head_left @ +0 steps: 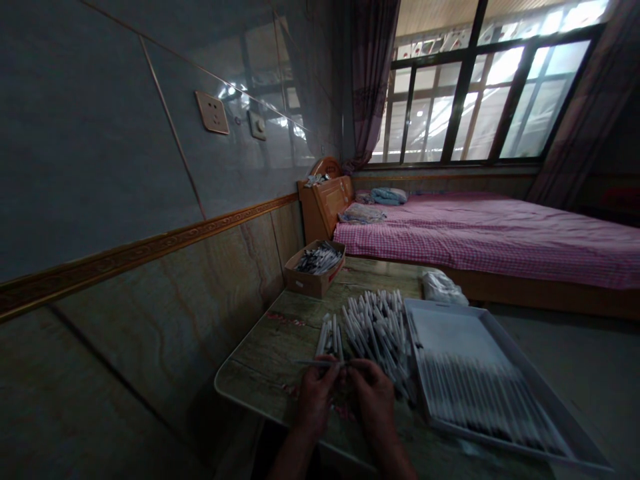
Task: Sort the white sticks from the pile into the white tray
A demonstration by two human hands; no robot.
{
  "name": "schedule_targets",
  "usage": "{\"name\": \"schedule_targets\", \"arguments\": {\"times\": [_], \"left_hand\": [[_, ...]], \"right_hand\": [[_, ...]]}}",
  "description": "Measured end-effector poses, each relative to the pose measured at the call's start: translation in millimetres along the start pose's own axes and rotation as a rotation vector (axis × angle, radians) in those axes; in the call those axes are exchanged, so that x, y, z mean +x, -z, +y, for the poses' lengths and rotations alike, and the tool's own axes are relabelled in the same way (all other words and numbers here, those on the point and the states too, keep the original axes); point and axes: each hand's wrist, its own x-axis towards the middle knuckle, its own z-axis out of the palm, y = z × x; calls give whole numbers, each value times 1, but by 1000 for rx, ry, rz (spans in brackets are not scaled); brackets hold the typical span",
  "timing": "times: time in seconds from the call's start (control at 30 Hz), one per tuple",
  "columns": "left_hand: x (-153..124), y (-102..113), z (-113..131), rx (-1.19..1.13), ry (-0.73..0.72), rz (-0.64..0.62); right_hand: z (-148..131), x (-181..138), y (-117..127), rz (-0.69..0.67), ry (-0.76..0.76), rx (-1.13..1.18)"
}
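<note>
A thin, pale pen (309, 363) lies crosswise between my hands above the near part of the table. Its left end sticks out past the fingers of my left hand (315, 395), which pinch it. My right hand (371, 392) is closed at the other end, fingertips meeting those of the left; any small part there is hidden. Just beyond my fingers lie a few separate pens (330, 335). To their right is a large pile of whitish pens (376, 325) with dark ends. Beside the pile, a shallow translucent tray (450, 325) holds a row of similar pens, blurred.
A cardboard box (306, 284) full of small dark and pale pieces stands at the table's far left, near the wall. A crumpled plastic bag (443, 288) sits behind the tray. The table (250, 363) has a rounded left corner. Beyond stands a bed (480, 230).
</note>
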Motion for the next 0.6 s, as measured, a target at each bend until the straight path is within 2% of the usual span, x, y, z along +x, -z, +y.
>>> {"name": "schedule_targets", "arguments": {"times": [0.3, 0.47, 0.6], "left_hand": [[1, 0, 2, 43, -14, 0], [-3, -4, 7, 26, 26, 21], [-5, -6, 12, -19, 44, -12]], "right_hand": [[-6, -2, -1, -10, 0, -26], [-4, -1, 0, -45, 85, -70], [-2, -1, 1, -134, 178, -156]]}}
